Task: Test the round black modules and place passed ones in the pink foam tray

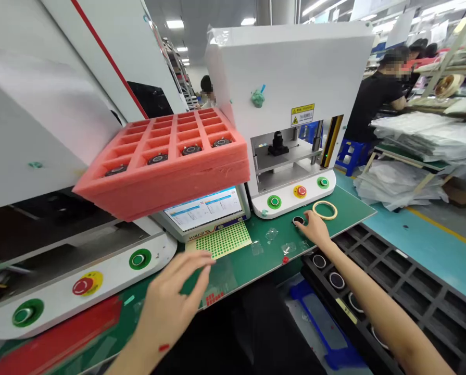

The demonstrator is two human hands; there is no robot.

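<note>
My right hand (314, 229) pinches a small round black part with a pale rim (298, 221) at the green bench top, its thumb and fingertips at the edge. Just beyond that hand lies a cream tape ring (335, 214). My left hand (174, 291) is raised over the bench's front, fingers stretched out and nothing in them. Nearest its fingertips is a pale sheet of green dots (233, 240), partly hidden by the hand. Small red stickers (214, 298) lie below on the bench. A red mark (164, 347) shows on the left wrist.
A pink foam tray (170, 190) with round black parts sits above a screen (205, 211). White press machines with buttons stand left and behind (291, 67). At right, a black compartment tray (404, 291) holds several round parts. Clear plastic scraps (272, 234) litter the bench. Other people sit farther back.
</note>
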